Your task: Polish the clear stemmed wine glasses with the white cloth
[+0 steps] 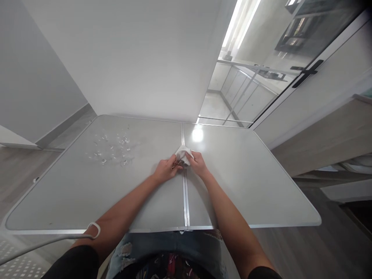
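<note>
Both hands meet over the seam in the middle of the folding table (145,201). My left hand (166,169) is closed around a small clear glass (183,163), whose shape is mostly covered by fingers and cloth. A crumpled white cloth (182,152) is gripped by my right hand (198,163) and pressed against the glass. Farther left on the tabletop stands a group of several clear glasses (112,151), well apart from my left hand; their exact shapes are hard to make out.
A white wall (139,58) rises behind the table's far edge. To the right is a glass door (241,85) with a black handle (308,73). A pale cable (52,241) passes by my left forearm at the near edge.
</note>
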{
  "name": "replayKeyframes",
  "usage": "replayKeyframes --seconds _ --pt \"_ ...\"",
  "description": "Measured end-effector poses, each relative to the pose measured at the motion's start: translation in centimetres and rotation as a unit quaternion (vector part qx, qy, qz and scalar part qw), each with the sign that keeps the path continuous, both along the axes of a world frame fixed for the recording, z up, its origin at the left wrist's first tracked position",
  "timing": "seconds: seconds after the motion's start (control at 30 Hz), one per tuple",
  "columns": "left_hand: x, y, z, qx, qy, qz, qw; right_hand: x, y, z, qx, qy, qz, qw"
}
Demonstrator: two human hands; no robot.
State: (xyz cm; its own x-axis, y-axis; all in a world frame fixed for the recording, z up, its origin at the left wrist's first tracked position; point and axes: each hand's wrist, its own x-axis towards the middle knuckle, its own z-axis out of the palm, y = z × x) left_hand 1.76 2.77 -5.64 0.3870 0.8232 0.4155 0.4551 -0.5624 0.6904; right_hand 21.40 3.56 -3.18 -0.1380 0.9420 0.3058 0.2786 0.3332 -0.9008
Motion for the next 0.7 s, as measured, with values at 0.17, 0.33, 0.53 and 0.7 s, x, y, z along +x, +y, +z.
replayKeyframes --seconds 0.17,0.33,0.53,0.7 --pt "0.4 -0.6 0.8 -0.067 -0.107 -0.042 0.991 0.4 -0.3 0.4 -0.211 0.291 -0.031 0.933" --pt "0.9 -0.2 1.0 -0.169 -0.230 -0.061 0.957 -0.2 0.0 0.8 -0.222 0.412 0.033 0.883" --pt "1.1 0.5 0.8 -0.232 -0.325 -0.050 0.915 -1.2 0.4 -0.1 -0.225 0.450 0.024 0.864" --pt "0.9 1.1 0.6 -0.223 -0.316 0.008 0.922 -2.5 -0.6 -0.8 -0.102 0.342 -0.079 0.931"
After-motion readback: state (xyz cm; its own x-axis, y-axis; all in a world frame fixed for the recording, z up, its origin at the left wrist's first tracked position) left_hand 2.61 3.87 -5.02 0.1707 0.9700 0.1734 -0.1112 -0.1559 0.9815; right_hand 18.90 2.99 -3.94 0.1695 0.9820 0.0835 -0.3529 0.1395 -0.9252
